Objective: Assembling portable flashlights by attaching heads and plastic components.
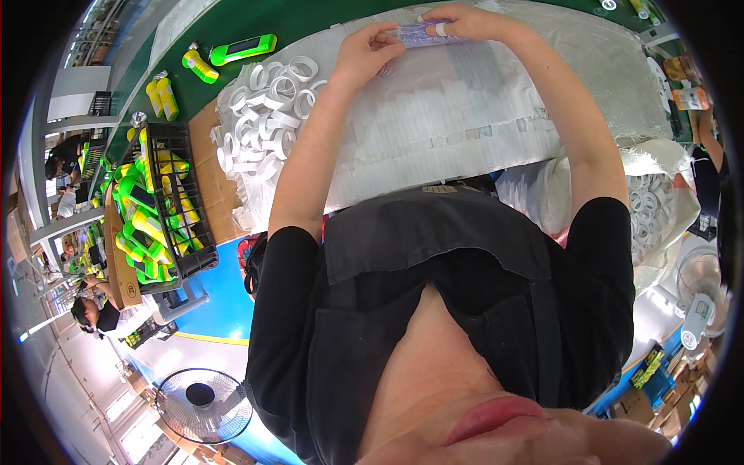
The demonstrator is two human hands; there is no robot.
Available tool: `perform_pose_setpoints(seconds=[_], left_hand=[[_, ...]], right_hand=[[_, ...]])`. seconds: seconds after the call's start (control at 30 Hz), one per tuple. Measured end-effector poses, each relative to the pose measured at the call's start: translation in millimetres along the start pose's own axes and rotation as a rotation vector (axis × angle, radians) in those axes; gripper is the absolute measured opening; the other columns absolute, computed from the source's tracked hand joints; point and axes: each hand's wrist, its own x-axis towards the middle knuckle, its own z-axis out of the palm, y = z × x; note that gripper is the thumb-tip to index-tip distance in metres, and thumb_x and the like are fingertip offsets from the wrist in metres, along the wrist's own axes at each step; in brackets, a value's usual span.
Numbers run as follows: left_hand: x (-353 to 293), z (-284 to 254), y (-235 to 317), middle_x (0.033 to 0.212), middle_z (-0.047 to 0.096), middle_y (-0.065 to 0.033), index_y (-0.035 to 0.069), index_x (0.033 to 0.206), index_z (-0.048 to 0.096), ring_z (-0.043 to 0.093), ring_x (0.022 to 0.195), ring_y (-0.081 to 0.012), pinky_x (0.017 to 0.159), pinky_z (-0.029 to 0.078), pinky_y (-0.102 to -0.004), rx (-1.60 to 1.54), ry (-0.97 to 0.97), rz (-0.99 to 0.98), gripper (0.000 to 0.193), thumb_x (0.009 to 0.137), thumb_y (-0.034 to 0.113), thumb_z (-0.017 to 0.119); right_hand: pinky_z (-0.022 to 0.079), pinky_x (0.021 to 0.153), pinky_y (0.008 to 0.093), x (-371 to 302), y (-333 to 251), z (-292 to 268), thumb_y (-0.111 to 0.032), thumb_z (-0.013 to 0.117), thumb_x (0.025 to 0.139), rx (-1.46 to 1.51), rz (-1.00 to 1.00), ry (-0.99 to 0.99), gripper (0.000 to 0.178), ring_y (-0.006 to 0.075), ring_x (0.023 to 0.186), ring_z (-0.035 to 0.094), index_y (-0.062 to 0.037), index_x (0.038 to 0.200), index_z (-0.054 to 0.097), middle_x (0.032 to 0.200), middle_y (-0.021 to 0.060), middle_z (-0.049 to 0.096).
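Both my hands are at the far edge of the covered worktop [434,101]. My right hand [469,23] is closed on one end of a clear, purple-tinted plastic piece [422,33]; its exact kind is too small to tell. A white band circles one of that hand's fingers. At the other end of the plastic is my left hand [366,53], its thumb and fingers apart, fingertips close to it. To the left of my left forearm lies a loose pile of white plastic rings [271,105].
A black crate [186,209] of green-and-yellow flashlights stands at the left. More flashlights [244,49] lie on the green surface at the far left. At right is a white woven sack [659,163] of rings. A floor fan [201,403] stands lower left; people work beyond.
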Motion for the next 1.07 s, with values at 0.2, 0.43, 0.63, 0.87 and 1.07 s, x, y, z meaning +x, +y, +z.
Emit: perform_pose_setpoints(seconds=[0.2,0.43,0.63,0.87,1.07], left_hand=[[8,5,-7,0.088,0.066,0.0004,0.008,0.124,0.062,0.057,0.073,-0.0056,0.055,0.043,-0.0206,0.209,0.121,0.191,0.043,0.083,0.012,0.074],[6,3,13,0.087,0.066,-0.0023,0.003,0.129,0.057,0.056,0.074,-0.0088,0.066,0.044,-0.0223,-0.225,0.013,-0.066,0.048,0.084,0.009,0.072],[4,2,9,0.092,0.067,-0.0039,0.003,0.129,0.056,0.059,0.079,-0.0108,0.073,0.046,-0.0223,-0.284,0.076,-0.061,0.045,0.087,0.010,0.069],[10,8,4,0.094,0.069,-0.0051,0.005,0.128,0.057,0.063,0.088,-0.0134,0.074,0.051,-0.0274,0.101,0.167,0.093,0.051,0.083,0.020,0.076],[17,7,-1,0.100,0.068,-0.0054,0.011,0.129,0.057,0.064,0.088,-0.0167,0.075,0.052,-0.0270,0.399,0.191,0.150,0.055,0.081,0.024,0.078]], right_hand=[[0.045,0.095,0.0414,-11,-24,11,-0.029,0.053,0.094,-0.140,-0.323,0.362,0.038,0.0354,0.113,0.057,-0.0067,0.124,0.060,0.123,0.0169,0.061],[0.047,0.093,0.0384,9,7,20,-0.033,0.050,0.097,-0.114,-0.082,0.325,0.034,0.0309,0.109,0.060,-0.0103,0.118,0.065,0.116,0.0119,0.066],[0.046,0.096,0.0399,17,7,13,-0.036,0.049,0.098,-0.107,-0.072,0.242,0.038,0.0338,0.110,0.059,-0.0103,0.121,0.064,0.119,0.0164,0.064],[0.046,0.093,0.0422,21,12,14,-0.033,0.050,0.097,-0.096,0.017,0.290,0.037,0.0353,0.105,0.059,-0.0074,0.120,0.064,0.112,0.0188,0.063],[0.046,0.091,0.0417,-5,-24,5,-0.036,0.063,0.089,-0.077,-0.101,0.383,0.046,0.0327,0.103,0.060,-0.0082,0.126,0.058,0.119,0.0187,0.059]])
